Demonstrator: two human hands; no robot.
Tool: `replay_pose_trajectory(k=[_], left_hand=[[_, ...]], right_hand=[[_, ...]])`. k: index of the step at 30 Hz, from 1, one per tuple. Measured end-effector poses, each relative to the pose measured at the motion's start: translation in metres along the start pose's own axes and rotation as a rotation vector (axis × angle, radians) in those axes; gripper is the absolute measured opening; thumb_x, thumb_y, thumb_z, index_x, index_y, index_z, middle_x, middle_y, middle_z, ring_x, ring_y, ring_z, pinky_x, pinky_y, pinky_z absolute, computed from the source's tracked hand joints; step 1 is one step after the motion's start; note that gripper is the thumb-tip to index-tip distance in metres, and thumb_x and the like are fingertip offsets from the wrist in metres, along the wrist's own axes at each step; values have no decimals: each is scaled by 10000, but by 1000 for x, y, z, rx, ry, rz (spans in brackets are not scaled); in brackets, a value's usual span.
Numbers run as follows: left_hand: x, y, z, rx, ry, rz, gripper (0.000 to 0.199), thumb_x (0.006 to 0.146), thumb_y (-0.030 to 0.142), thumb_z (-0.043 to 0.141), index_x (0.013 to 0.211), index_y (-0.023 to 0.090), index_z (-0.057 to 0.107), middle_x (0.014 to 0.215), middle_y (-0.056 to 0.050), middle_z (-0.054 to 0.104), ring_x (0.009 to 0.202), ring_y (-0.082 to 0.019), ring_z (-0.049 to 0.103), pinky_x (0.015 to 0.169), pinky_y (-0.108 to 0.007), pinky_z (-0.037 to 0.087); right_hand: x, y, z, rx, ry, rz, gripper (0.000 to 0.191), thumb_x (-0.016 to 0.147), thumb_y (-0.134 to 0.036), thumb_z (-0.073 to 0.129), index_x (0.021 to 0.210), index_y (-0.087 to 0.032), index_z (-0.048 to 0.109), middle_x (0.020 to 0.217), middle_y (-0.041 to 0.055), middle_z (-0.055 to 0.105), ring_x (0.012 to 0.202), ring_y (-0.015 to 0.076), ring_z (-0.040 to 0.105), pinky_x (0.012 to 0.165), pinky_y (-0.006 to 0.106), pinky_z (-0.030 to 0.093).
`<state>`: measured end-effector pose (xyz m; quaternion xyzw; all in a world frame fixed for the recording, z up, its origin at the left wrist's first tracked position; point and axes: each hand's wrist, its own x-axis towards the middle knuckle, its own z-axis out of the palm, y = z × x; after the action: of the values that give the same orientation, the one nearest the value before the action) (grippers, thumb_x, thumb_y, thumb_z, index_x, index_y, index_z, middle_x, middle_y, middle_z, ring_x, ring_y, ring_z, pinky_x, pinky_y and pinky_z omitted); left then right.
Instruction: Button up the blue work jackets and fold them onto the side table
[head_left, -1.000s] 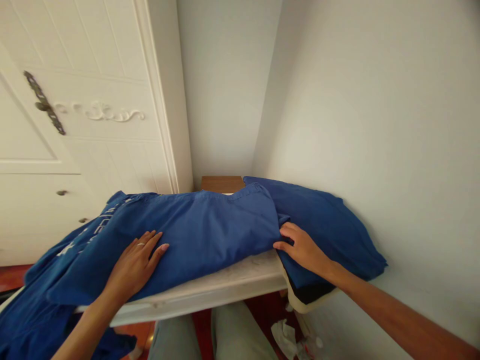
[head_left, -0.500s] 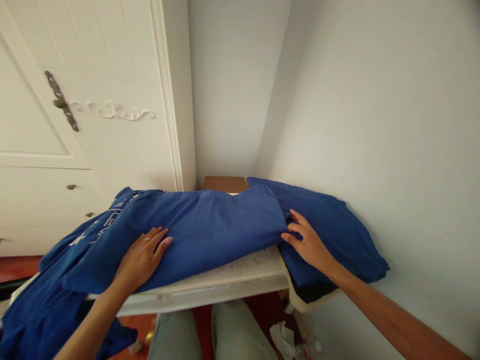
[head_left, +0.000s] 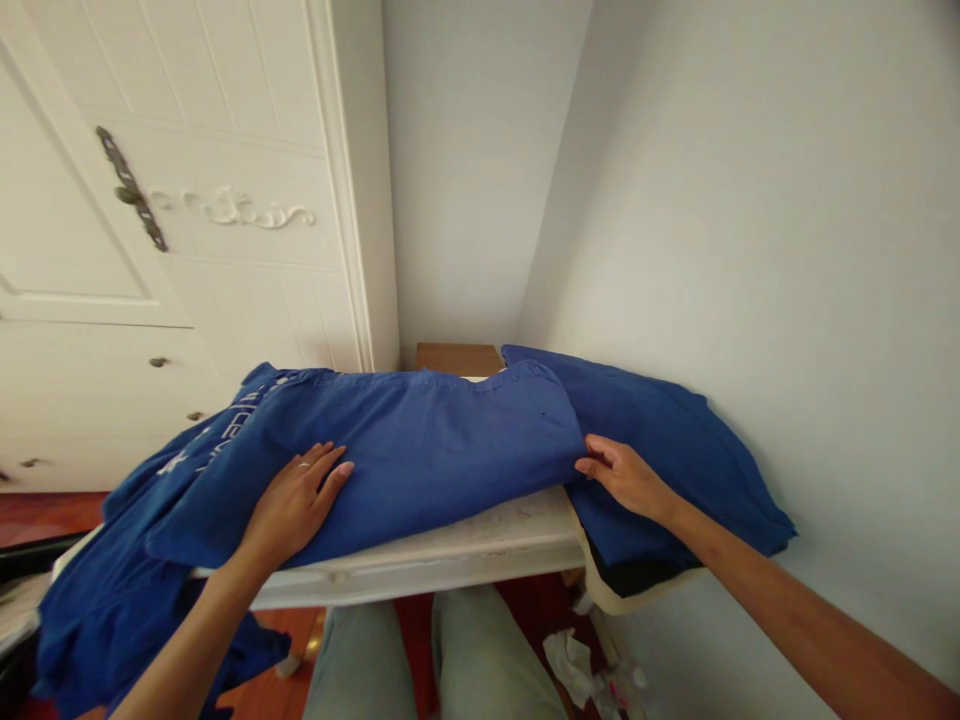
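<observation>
White table (head_left: 510, 525) is mostly covered by blue garment (head_left: 442, 440), laid lengthwise w/ L end hanging over, prob. for flat support. 2nd blue cloth (head_left: 675, 450) is set at its R end. Garment is pressed by L hand (head_left: 294, 505), fingers flat, unclenched, prob. to steady it; R edge is pinched by R hand (head_left: 628, 480), prob. for tautness.

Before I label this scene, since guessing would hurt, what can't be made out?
All in the head view:
Lettering on the blue garment: too small and blurred to read fully.
Left hand: palm hidden against the garment.
White table: most of its top covered by the garment.
Pale crumpled item below: too blurred to identify.
Dark object: cut off by the left edge.
</observation>
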<state>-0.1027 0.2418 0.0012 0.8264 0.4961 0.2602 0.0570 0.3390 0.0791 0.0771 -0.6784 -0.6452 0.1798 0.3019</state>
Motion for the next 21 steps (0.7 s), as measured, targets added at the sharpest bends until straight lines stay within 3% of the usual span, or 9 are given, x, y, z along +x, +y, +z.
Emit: replay_pose_trajectory(k=[4, 7, 11, 13, 15, 18, 21], left_hand=[[0, 4, -8, -184, -16, -73, 674, 888, 653, 352, 1209, 155, 674, 1340, -144, 610, 1338, -312, 481, 1162, -515, 294], [0, 4, -24, -574, 18, -210, 623, 857, 654, 439, 1138, 157, 688, 1286, -133, 651, 1279, -306, 540, 1151, -514, 323], [-3, -5, -55, -1249, 309, -467, 381, 852, 531, 528, 961, 199, 679, 1123, -89, 722, 1151, -279, 636, 1035, -495, 481], [-7, -8, -70, -1368, 439, -553, 258, 824, 449, 571, 863, 209, 658, 999, -56, 735, 1079, -259, 668, 997, -474, 516], [-15, -8, -84, -1265, 519, -572, 219, 783, 417, 617, 830, 205, 647, 941, -42, 722, 1033, -257, 677, 977, -459, 530], [-36, -4, -99, -791, 547, -579, 318, 732, 481, 665, 906, 214, 664, 1000, -47, 699, 1025, -295, 658, 946, -462, 539], [-64, -6, -102, -373, 537, -639, 458, 720, 565, 645, 1047, 244, 643, 1138, -62, 657, 1012, -335, 638, 917, -507, 534]], right_hand=[[14, 7, 2, 126, -26, 19, 456, 791, -618, 550, 731, -168, 498, 723, 20, 552, 735, 143, 513, 703, 251, 456], [22, 6, 1, 212, -110, 58, 499, 731, -657, 590, 807, -164, 571, 800, 51, 610, 823, 185, 575, 794, 308, 496], [25, -1, -8, 243, -346, 149, 578, 640, -694, 669, 855, -159, 633, 874, 90, 656, 904, 231, 625, 893, 366, 511], [23, -6, -13, 250, -397, 183, 585, 619, -701, 694, 853, -166, 648, 882, 103, 664, 921, 243, 637, 918, 378, 514], [20, -8, -16, 255, -381, 206, 581, 615, -694, 709, 869, -174, 658, 898, 113, 666, 887, 239, 643, 884, 373, 530], [15, -6, -17, 230, -298, 216, 555, 664, -684, 678, 921, -192, 673, 949, 128, 667, 830, 230, 634, 772, 350, 547], [12, 3, -14, 178, -152, 165, 557, 683, -710, 645, 949, -222, 683, 949, 123, 669, 867, 242, 636, 745, 327, 550]])
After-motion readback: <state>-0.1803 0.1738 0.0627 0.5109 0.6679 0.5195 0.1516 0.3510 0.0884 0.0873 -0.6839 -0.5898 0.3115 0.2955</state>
